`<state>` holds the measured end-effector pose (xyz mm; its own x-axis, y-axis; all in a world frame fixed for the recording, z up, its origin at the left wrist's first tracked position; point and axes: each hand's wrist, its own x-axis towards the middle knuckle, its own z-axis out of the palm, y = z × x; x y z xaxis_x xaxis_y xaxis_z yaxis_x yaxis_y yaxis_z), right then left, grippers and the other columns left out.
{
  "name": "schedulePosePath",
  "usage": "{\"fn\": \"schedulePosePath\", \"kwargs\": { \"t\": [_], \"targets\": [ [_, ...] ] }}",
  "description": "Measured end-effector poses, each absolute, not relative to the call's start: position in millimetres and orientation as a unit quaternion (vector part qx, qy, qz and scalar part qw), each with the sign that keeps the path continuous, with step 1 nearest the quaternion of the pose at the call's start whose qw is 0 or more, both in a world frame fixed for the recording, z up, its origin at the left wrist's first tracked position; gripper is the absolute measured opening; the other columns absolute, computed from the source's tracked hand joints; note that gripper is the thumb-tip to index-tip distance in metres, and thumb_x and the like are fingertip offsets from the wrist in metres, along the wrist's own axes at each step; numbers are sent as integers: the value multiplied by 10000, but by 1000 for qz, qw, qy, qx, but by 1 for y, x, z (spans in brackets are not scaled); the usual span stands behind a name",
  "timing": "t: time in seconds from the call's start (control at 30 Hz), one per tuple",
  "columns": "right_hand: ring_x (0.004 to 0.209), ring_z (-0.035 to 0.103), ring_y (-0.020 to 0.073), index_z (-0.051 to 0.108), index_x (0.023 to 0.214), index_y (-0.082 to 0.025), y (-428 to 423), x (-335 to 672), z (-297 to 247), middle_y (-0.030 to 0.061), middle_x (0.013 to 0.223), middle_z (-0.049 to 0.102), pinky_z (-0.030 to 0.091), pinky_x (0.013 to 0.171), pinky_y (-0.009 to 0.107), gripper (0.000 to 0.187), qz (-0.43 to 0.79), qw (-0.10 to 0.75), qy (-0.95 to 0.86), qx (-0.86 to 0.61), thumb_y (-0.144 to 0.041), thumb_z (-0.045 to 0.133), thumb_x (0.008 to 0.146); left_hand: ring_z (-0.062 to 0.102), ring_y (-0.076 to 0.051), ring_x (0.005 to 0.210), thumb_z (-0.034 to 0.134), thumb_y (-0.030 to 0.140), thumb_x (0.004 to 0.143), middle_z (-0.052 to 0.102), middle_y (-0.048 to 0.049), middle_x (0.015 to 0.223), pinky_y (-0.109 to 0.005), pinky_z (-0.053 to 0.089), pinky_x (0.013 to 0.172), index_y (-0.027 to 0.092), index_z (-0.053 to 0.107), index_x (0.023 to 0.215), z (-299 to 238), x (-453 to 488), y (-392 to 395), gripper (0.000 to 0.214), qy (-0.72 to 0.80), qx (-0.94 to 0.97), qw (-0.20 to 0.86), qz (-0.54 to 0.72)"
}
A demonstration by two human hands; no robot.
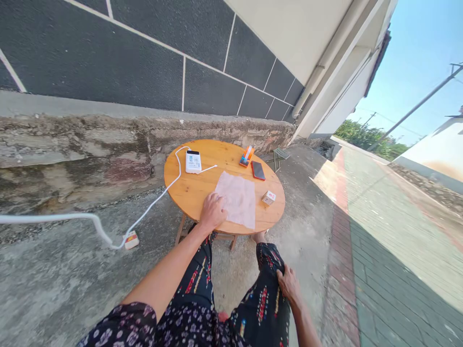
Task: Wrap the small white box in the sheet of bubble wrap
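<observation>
Our left hand [214,210] rests on the left edge of the pink sheet [237,197], fingers bent; we cannot tell whether they pinch it. Our right hand [289,283] lies loosely on our trousers [265,272], below the sheet. Dragging sideways could crease the sheet or nudge the small box [269,197] right of it; a snagged white cable [72,218] could pull the white device [193,163], left of the sheet, off the table [184,190].

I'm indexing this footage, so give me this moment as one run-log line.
left hand: on pale pink sheet | right hand: on trouser leg | round table: sheet, white device, tape dispenser, phone, small box
</observation>
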<state>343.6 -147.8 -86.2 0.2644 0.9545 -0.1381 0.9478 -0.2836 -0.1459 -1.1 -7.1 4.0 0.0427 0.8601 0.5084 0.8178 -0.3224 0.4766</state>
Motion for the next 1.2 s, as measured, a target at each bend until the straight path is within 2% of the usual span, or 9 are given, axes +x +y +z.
{"fn": "schedulePosePath", "kwargs": {
  "t": [0.1,0.17,0.23,0.37,0.5,0.67,0.83,1.07,1.2],
  "targets": [
    [1068,587,313,618,1172,-145,-157,328,-115,158,1263,542,478,887,397,427,122,13,-586,-801,-318,506,799,446,-280,1190,538,150,643,565,-118,1159,-430,368,1058,155,624,1047,3,-2,-7,412,584,720,31,373],
    [1106,572,315,662,1098,-160,-165,320,-125,135,1287,539,486,894,407,391,143,26,-588,-795,-347,490,801,441,-275,1207,546,165,657,554,-115,1199,-419,370,1067,158,621,1080,3,-5,-6,429,583,725,34,367],
    [1119,569,287,691,1014,-173,-167,313,-118,116,1241,581,482,922,385,377,164,102,-604,-773,-373,421,842,430,-271,1230,550,181,676,547,-99,1237,-421,363,1078,177,626,1091,6,-7,-3,423,577,733,35,358],
    [1056,601,242,686,973,-203,-140,295,-56,95,1119,649,500,894,328,396,178,303,-640,-684,-441,375,920,419,-263,1259,524,185,735,557,-79,1273,-435,350,1087,192,656,1054,18,-5,13,345,538,772,54,334],
    [1055,586,235,653,1027,-192,-70,257,14,96,1121,640,486,905,369,298,129,351,-723,-580,-339,408,941,455,-250,1232,529,169,744,584,-74,1256,-423,367,1076,192,658,1059,26,1,35,342,492,815,83,294],
    [1201,468,245,546,1244,-160,25,191,38,110,1316,513,398,1010,424,379,45,261,-834,-484,-137,414,889,460,-255,1226,558,183,756,571,-70,1270,-441,376,1062,222,619,1128,23,-3,48,378,463,844,88,257],
    [1257,413,260,507,1297,-179,64,177,28,115,1376,464,357,1012,440,394,8,145,-875,-463,-199,488,904,429,-255,1264,595,233,765,529,-82,1321,-446,343,1095,221,571,1198,14,-12,48,434,472,831,108,273],
    [1115,514,284,573,1184,-180,50,227,39,112,1276,545,396,914,450,303,-27,117,-849,-514,-255,459,913,399,-259,1287,605,223,760,539,-65,1309,-455,324,1111,222,572,1185,10,-13,47,426,478,825,106,282],
    [1198,452,285,537,1243,-195,35,195,43,113,1358,465,385,961,449,347,8,146,-867,-477,-261,489,906,407,-264,1280,584,224,769,534,-67,1309,-461,335,1103,225,566,1194,10,-13,47,426,477,824,107,285]
  ]
}}
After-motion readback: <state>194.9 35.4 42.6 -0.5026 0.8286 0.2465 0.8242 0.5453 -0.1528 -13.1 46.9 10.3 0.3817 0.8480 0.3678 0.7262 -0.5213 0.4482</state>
